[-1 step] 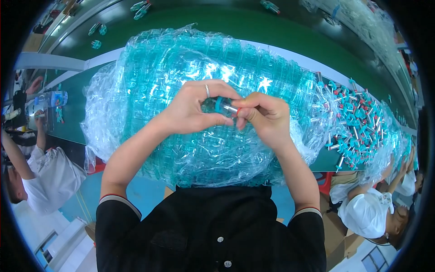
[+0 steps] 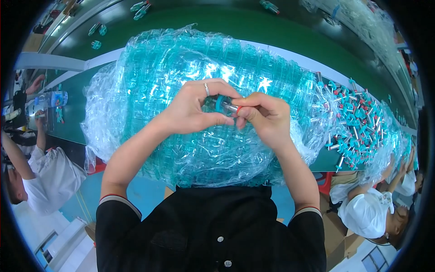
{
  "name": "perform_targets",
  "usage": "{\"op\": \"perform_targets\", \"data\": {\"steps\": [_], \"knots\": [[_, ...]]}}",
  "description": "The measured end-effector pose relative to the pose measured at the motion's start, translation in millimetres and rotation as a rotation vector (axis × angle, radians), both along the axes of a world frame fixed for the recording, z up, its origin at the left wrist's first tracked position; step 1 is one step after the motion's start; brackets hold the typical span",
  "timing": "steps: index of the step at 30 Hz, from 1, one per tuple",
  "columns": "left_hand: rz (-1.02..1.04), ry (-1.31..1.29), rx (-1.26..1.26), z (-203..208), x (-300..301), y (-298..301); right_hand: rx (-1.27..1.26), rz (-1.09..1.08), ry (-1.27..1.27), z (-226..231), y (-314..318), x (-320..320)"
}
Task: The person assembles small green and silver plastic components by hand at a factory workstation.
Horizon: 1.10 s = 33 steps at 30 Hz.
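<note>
Above a big plastic bag of clear teal parts, both my hands hold one small clear cylinder with a teal collar and a red ring. My left hand, wearing a ring, curls round its teal-collar end with thumb and fingers. At the red-ring end, my right hand is closed in a pinch between thumb and index finger. The cylinder lies slantwise between the hands, its far left end partly hidden by my left fingers. Rows of the bag's teal parts show through the shiny film.
To the right lies a heap of small metal-and-teal parts with red bits. Beyond the bag runs a green conveyor belt with a few loose parts. A clear bottle stands at the left. People in white shirts sit on both sides.
The cylinder has turned very slightly between my fingers, and my hands have barely shifted. Everything around them looks the same.
</note>
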<state>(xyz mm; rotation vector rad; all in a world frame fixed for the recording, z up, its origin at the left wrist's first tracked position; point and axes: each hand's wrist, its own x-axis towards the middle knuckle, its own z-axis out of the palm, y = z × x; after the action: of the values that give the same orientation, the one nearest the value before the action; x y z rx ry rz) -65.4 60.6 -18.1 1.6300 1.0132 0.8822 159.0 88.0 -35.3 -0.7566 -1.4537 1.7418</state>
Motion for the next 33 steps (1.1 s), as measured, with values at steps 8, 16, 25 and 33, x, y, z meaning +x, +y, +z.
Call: {"op": "perform_targets", "data": {"steps": [8, 16, 25, 33], "knots": [[0.005, -0.266, -0.036, -17, 4, 3, 0.693, -0.257, -0.198, 14, -9, -9], [-0.011, -0.28, -0.088, -13, 3, 3, 0.815, -0.243, -0.254, 18, -7, -5], [-0.02, -0.125, -0.109, -1, -1, 2, 0.864, -0.201, -0.278, 21, -5, -5], [0.599, 0.677, 0.363, 40, -90, 19, 0.172, -0.252, -0.428, 39, 64, 47]]}}
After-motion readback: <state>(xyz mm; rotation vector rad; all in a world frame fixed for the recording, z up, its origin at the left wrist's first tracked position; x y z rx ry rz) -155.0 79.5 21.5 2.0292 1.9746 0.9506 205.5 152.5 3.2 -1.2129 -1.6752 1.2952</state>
